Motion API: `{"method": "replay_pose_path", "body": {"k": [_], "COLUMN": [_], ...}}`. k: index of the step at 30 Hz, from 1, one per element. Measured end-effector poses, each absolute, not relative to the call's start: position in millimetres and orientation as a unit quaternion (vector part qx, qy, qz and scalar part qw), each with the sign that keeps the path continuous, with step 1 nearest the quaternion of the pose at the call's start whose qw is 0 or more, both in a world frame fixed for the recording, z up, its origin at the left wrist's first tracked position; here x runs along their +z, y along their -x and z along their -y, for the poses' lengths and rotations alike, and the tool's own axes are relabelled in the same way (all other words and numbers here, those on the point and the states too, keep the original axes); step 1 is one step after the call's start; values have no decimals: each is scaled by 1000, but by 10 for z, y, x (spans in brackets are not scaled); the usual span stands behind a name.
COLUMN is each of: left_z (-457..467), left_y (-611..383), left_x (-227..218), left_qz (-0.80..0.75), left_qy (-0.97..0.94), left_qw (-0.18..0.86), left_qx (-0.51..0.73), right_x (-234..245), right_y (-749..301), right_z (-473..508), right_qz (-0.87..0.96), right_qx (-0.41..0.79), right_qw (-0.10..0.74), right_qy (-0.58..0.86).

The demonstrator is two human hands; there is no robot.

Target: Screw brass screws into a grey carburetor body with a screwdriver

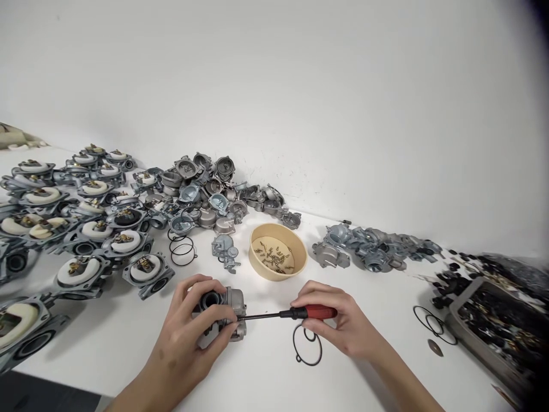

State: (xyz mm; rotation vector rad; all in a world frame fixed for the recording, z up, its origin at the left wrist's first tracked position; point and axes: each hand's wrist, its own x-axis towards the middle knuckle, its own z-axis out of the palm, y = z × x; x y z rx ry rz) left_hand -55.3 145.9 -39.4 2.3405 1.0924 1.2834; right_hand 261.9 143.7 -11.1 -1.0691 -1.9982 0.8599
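Note:
My left hand (193,320) is closed around a grey metal carburetor (234,300) lying on its side on the white table. In my right hand (332,315) is a screwdriver (317,311) with a red and black handle, held level. Its dark shaft points left, and the tip meets the carburetor beside my left fingertips; the exact spot of contact is hidden. A black rubber gasket ring (321,352) lies just below the screwdriver handle. Beyond my hands stands a cream bowl (254,257) with many small brass-coloured screws (277,258) in it.
Rows of carburetor bodies with white floats (81,269) fill the left. Float bowls (206,217) are piled at the back. Metal covers (373,246) lie back right, near a metal tray (476,349) of dark small parts. More gasket rings (182,250) lie left of the bowl.

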Motion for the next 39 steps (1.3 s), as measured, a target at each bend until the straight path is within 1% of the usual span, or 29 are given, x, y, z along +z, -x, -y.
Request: {"method": "replay_pose_path", "body": {"k": [5, 10, 15, 19, 21, 24, 27, 29, 32, 36, 39], "left_z": [-1465, -1472, -1466, -1463, -1464, -1466, -1469, -1470, -1467, -1459, -1457], "left_y": [557, 563, 572, 578, 578, 575, 567, 563, 564, 576, 579], "left_x": [-403, -417, -398, -397, -406, -418, -422, -420, -415, -414, -414], "left_qz": [-373, -370, -369, -370, -368, -368, -369, -367, -364, -367, -366], "left_qy": [-807, -807, -813, -814, -814, -813, -809, -808, -807, -807, -808], "left_qw": [127, 127, 122, 120, 122, 124, 126, 129, 133, 130, 130], "left_qx": [441, 442, 433, 430, 433, 435, 440, 443, 445, 443, 442], "right_x": [-155, -196, -204, -265, -286, -275, -254, -260, -284, -288, -277], "right_y": [-2601, -2643, -2705, -2673, -2646, -2632, -2640, -2635, -2608, -2585, -2592], "right_z": [-1461, -1446, -1454, -1453, -1444, -1436, -1450, -1463, -1468, -1449, -1443], "right_qz": [749, 701, 655, 596, 565, 557, 572, 568, 545, 548, 544], "right_qx": [357, 433, 478, 574, 605, 575, 517, 528, 575, 526, 563], "right_qw": [354, 389, 399, 403, 396, 405, 440, 453, 450, 483, 467], "right_qy": [432, 412, 428, 390, 397, 443, 461, 439, 411, 435, 411]}}
